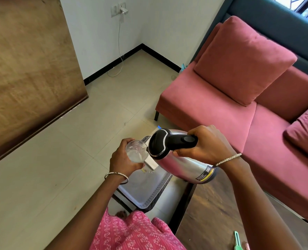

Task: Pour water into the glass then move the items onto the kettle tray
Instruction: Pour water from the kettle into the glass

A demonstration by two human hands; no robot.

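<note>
Kettle [183, 166] label [204, 175] black-yellow, print unreadable. Right grip [206, 144] curled round kettle handle, spout tilted over glass [137, 153]. Left grip [123, 160] wraps glass, some water in, above tray [155, 193] at 6 o'clock. Pink sofa [212, 105] 3 o'clock.

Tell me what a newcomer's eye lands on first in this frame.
Dead centre, the steel kettle is tipped spout-first toward the clear glass. The right hand grips the kettle's black handle, and the left hand holds the glass, which looks partly filled. Just below them sits the silver tray, and a pink sofa fills the right side.
</note>
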